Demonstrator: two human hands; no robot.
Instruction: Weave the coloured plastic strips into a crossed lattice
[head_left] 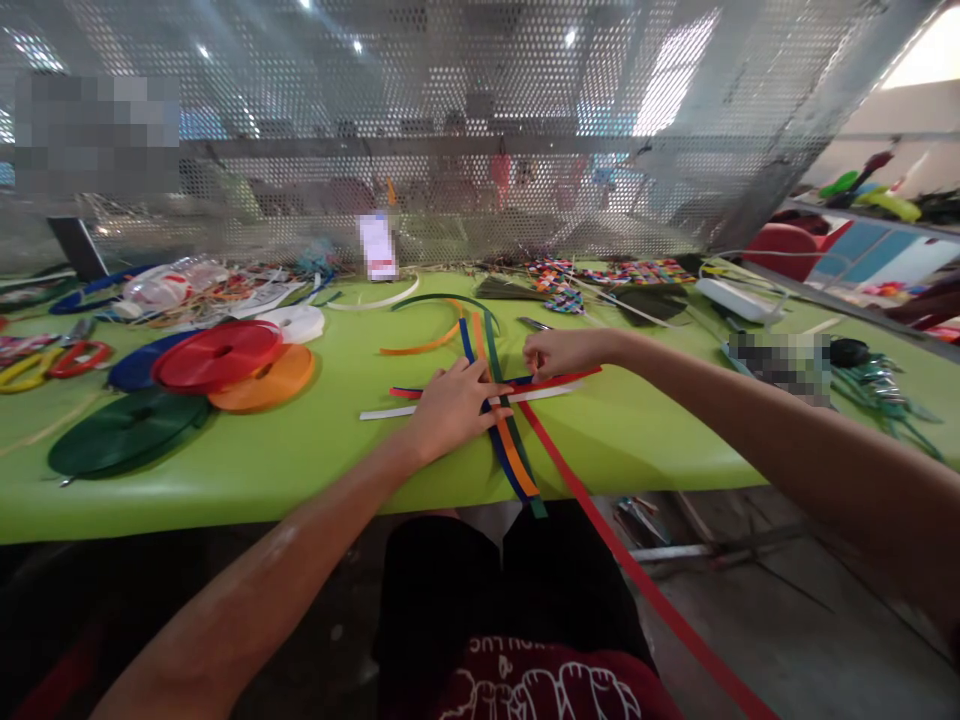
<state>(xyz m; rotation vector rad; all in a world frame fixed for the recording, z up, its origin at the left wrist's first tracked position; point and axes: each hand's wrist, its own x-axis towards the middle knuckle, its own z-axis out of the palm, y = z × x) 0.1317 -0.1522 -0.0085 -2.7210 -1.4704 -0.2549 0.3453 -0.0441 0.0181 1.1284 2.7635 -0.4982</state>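
Observation:
Several coloured plastic straps cross on the green table [315, 440]. Blue, orange and green straps [512, 450] run toward me and hang over the front edge. A white strap [382, 411] and a red strap [570, 378] lie across them. My left hand [450, 400] lies flat with fingers spread on the crossing, pressing the straps down. My right hand [559, 350] is closed in a pinch on the straps just beyond the crossing. A long red strap [637, 580] trails off the table toward the floor at the right.
Rolls of strap lie at the left: red [217, 355], orange [262, 385], dark green [124, 430], blue [139, 365], white [296, 322]. Woven coloured pieces [615, 272] and clutter sit at the back. A perforated metal screen [480, 130] stands behind the table.

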